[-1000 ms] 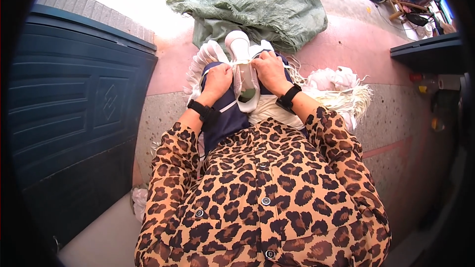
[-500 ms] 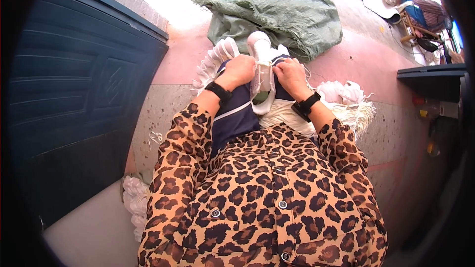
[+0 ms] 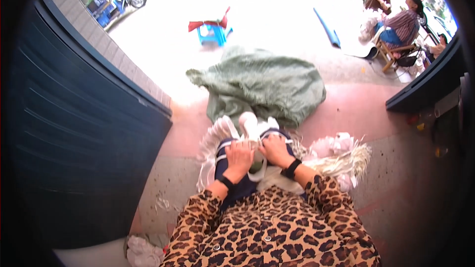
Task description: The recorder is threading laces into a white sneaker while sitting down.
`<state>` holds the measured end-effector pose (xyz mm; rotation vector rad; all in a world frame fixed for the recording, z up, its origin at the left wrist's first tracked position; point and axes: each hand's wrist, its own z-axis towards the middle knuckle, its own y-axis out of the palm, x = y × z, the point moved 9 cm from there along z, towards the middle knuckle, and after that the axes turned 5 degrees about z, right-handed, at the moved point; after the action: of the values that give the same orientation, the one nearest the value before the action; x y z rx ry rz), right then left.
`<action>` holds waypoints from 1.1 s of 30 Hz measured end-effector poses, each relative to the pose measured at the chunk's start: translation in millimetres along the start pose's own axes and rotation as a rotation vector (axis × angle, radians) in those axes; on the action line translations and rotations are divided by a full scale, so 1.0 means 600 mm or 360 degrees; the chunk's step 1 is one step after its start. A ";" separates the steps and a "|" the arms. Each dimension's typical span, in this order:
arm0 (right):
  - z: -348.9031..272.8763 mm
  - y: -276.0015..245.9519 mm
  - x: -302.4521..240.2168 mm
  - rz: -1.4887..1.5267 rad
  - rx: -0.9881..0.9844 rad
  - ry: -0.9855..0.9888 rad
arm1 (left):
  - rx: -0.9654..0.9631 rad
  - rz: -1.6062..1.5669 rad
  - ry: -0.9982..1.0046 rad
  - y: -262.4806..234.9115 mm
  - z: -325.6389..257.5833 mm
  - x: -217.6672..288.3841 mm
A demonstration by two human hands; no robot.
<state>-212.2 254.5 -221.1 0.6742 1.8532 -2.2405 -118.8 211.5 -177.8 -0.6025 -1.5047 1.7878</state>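
Our left hand (image 3: 240,158) and right hand (image 3: 275,149) meet from either side, fingers bent forward over the white shoe (image 3: 248,122), though blur means we cannot tell whether they pinch its edge or merely press on it. The shoe lies between our navy-clad thighs (image 3: 242,188), toe away from us, probably so that our lap steadies it and both hands reach the opening; just beyond lies a green sack (image 3: 267,86). Since half a second ago, our view has tipped upward, bringing in a blue stool (image 3: 212,34).
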 end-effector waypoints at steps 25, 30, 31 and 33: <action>0.012 -0.024 0.015 0.0619 0.0119 -0.0082 | -0.0133 0.0101 0.0748 0.025 0.065 0.070; 0.007 -0.005 0.026 0.0910 0.0075 0.0164 | 0.0023 -0.0264 0.0672 0.007 0.076 0.054; 0.003 -0.001 0.028 0.0910 0.0071 0.0166 | 0.0020 -0.0266 0.0669 0.010 0.076 0.054; 0.004 -0.007 -0.001 0.0594 0.0122 -0.0140 | -0.0183 -0.0578 0.0305 0.042 0.091 0.015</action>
<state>-214.1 253.3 -216.9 0.8396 1.4644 -2.0675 -170.4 181.7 -190.1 -0.5024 -1.4826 1.3379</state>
